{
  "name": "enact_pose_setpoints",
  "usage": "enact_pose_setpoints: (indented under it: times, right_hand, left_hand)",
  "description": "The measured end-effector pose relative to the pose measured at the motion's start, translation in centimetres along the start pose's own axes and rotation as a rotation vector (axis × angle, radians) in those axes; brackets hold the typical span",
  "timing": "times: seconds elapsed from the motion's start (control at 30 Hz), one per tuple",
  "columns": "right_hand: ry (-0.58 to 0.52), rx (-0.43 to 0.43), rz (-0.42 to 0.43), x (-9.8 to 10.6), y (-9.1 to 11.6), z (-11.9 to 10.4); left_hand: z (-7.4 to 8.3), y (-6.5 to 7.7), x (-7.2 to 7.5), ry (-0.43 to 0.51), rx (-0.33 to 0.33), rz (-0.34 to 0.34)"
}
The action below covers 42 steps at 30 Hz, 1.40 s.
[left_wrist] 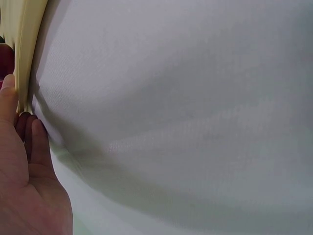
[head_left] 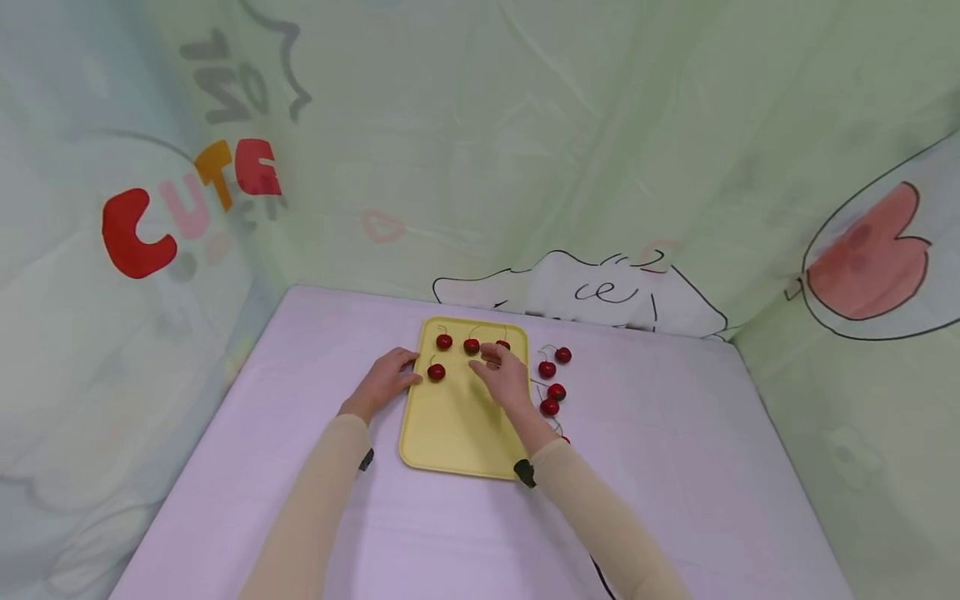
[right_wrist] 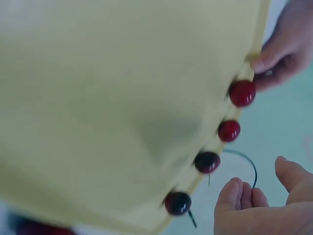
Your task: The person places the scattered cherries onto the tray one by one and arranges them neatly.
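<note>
A yellow rectangular tray (head_left: 450,433) lies on the cloth. My left hand (head_left: 386,380) grips its left rim, thumb over the edge and fingers at the outer side, as the left wrist view shows. My right hand (head_left: 506,380) hovers above the tray's upper right part, thumb and fingers apart, holding nothing. Several dark red cherries with thin stems sit in the tray's far half. One cherry (head_left: 444,342) is at the upper left, another (head_left: 437,372) below it near my left thumb. A third cherry (head_left: 471,346) lies just beyond my right fingertips. My right hand partly hides a cherry (head_left: 503,345).
To the right of the tray, several more cherries lie on the pale lilac cloth (head_left: 660,467), among them a cherry (head_left: 547,369) close to the rim. My right forearm partly covers the nearest cherry (head_left: 566,439). Printed fabric walls (head_left: 450,167) stand behind and at both sides.
</note>
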State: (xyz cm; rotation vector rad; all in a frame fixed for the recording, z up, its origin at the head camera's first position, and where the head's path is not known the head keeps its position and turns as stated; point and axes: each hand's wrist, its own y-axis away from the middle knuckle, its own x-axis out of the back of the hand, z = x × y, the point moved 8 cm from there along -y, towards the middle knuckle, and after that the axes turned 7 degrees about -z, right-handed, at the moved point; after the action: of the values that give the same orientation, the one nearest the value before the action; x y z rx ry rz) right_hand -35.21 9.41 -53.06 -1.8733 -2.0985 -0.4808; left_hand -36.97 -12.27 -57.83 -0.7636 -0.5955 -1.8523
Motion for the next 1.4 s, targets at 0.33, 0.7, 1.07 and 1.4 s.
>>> enact_pose_setpoints:
  times: [0.33, 0.7, 1.07, 1.4]
  right_hand:
    - [0.029, -0.053, 0.049, 6.1, 0.5, 2.6]
    - [0.046, -0.163, 0.157, 11.3, 1.0, 6.6]
    - [0.123, -0.246, 0.194, 13.3, 0.1, 11.2]
    - [0.1, -0.261, 0.17, 12.7, -1.7, 12.1]
  left_hand:
    - [0.2, 0.1, 0.0, -0.011, 0.033, -0.02]
    - [-0.2, -0.1, -0.1, 0.0, 0.043, -0.029]
    - [-0.5, -0.1, -0.3, 0.003, 0.048, -0.027]
    - [-0.4, -0.1, -0.1, 0.007, 0.045, -0.017]
